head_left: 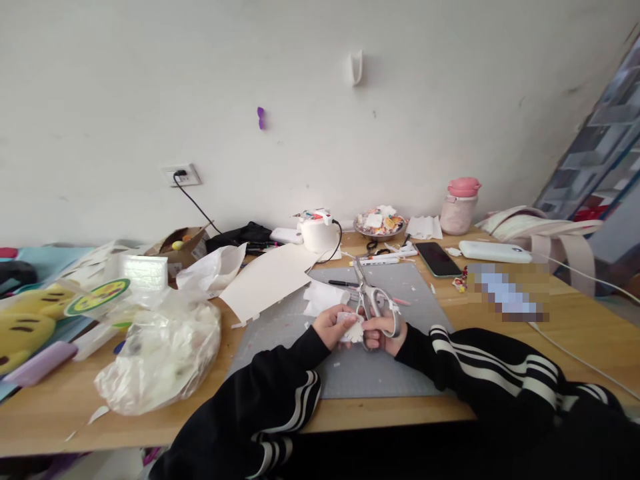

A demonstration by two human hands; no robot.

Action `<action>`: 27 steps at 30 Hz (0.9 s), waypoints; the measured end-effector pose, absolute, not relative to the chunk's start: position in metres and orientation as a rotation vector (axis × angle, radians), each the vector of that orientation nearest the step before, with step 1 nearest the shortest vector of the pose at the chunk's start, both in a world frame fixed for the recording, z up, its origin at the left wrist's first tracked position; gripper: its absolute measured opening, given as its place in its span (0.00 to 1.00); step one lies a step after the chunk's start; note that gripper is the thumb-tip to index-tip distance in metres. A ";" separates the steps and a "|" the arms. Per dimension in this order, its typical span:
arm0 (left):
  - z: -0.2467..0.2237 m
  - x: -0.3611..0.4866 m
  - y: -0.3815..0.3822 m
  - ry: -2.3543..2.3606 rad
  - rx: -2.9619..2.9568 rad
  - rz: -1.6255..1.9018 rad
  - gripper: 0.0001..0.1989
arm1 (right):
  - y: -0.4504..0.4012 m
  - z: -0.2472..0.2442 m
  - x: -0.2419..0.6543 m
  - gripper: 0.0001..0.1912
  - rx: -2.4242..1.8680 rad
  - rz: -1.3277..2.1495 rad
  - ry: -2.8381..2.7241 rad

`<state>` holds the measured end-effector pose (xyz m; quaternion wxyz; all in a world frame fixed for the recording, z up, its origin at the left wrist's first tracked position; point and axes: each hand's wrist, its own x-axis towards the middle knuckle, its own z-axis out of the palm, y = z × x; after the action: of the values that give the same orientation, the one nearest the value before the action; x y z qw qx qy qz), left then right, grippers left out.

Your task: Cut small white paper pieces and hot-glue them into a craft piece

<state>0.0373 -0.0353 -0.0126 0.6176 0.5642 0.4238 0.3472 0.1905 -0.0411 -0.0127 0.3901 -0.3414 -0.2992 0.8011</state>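
My left hand (332, 325) is closed on a small white paper piece (355, 331) with a notched edge, above the grey cutting mat (285, 333). In my right hand (387, 335) are grey-handled scissors (367, 291), their blades pointing up and away from me. My right fingertips also come against the edge of the paper piece. Just beyond the hands, a crumpled white paper scrap (323, 298) lies on the mat, near a black pen (344, 284).
A large white sheet (267, 280) overlaps the mat's left side. Left stand a plastic bag (160, 353) and yellow plush toys (30, 323). Behind are a white tub (319, 235) and a scrap bowl (380, 223). Right are a phone (439, 259), a power bank (495, 251) and a pink bottle (459, 208).
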 end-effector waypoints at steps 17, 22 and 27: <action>-0.007 0.027 -0.033 0.963 1.344 0.527 0.26 | -0.036 -0.006 0.195 0.15 -0.902 1.966 -0.691; -0.010 0.026 -0.033 0.941 1.346 0.510 0.27 | -0.038 0.003 0.201 0.13 -0.863 1.902 -0.692; -0.008 0.025 -0.031 0.951 1.361 0.581 0.28 | -0.033 0.002 0.205 0.14 -0.839 1.841 -0.617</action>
<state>0.0248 -0.0308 -0.0076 0.6375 0.5962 0.4165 0.2543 0.2055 -0.0333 0.0021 0.4908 -0.3456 -0.2542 0.7584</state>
